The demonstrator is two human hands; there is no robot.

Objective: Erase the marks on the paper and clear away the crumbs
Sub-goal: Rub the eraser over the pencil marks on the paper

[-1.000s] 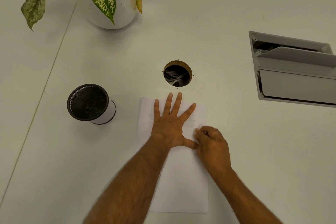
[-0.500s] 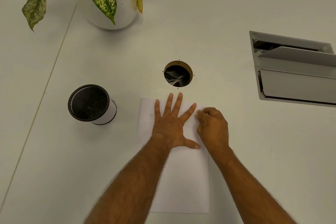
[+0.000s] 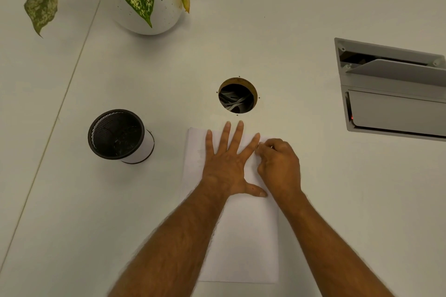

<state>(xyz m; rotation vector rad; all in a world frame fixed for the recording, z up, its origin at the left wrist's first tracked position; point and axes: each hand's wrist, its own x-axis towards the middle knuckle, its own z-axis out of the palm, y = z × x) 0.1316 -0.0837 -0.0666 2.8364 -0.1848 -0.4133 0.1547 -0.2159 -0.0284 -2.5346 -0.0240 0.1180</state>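
pinning paper (image 3: 243,236) under left hand (image 3: 226,166)

No readable text or labels.

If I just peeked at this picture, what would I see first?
Probably the two bare hands in the middle: the left hand lies flat with spread fingers on the white sheet of paper, while the right hand is curled at the paper's right edge, perhaps pinching something too small to see. Next, the round hole in the white table just beyond the fingertips, and the black mesh cup to the left.
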